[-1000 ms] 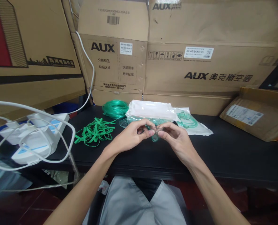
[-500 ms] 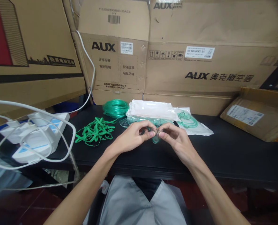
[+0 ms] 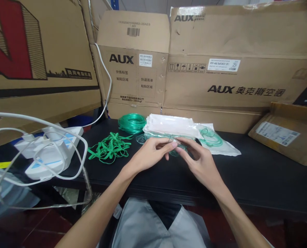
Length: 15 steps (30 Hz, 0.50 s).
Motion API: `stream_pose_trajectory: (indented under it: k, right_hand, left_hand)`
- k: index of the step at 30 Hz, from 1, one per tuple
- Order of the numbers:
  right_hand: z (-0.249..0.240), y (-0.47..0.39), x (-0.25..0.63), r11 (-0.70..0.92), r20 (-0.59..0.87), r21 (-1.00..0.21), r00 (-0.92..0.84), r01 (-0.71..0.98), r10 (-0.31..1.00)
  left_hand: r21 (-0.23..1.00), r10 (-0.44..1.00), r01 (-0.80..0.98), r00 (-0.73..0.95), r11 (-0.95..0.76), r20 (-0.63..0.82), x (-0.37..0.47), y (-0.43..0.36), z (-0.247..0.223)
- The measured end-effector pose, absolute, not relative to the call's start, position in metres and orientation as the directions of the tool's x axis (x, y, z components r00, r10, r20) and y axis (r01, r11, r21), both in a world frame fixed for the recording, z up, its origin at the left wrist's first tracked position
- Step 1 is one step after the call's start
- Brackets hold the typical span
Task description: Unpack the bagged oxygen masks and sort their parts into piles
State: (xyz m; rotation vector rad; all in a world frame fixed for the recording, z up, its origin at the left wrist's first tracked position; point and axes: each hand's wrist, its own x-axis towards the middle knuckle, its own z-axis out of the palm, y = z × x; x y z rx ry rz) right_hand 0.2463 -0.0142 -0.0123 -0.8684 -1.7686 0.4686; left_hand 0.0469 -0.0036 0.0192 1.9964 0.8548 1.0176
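Note:
My left hand (image 3: 156,151) and my right hand (image 3: 196,151) meet over the front middle of the black table, fingertips close together. Both are closed at a clear green plastic piece (image 3: 174,153), mostly covered by my fingers. A thin dark wire-like loop (image 3: 170,137) shows above my left thumb; its full shape is hidden. Just behind my hands lies a stack of white packets (image 3: 172,124), with more clear green plastic at its front edge. Left of my left hand is a loose heap of green elastic straps (image 3: 109,147). A coil of green tubing (image 3: 132,123) lies behind it.
A flat packet with pale green tubing (image 3: 210,137) lies right of the stack. White power strips (image 3: 50,153) and looping cables occupy the left side. Large cardboard boxes (image 3: 138,74) wall off the back; a smaller taped carton (image 3: 285,134) stands at right.
My hands have gone from pinching a thin wire-like piece above the green plastic to closing around the plastic itself. The camera view has tilted up and turned slightly left.

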Motion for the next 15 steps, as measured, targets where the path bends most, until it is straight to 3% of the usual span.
stream_pose_trajectory:
  k: [5,11,15]
  right_hand:
    - [-0.009,-0.016,0.25,0.679,0.643,-0.527,-0.283,0.512,0.712]
    - [-0.007,-0.017,0.253,0.636,0.515,-0.477,-0.393,0.607,0.762]
    - [-0.012,-0.013,0.262,0.597,0.354,-0.422,-0.482,0.682,0.801]
  left_hand:
    - [0.796,0.814,0.315,0.468,-0.518,0.344,0.047,-0.006,0.018]
    - [0.539,0.837,0.641,0.406,-0.547,0.366,0.016,-0.014,0.035]
    - [0.314,0.905,0.909,0.135,-0.276,0.404,-0.026,-0.014,0.051]
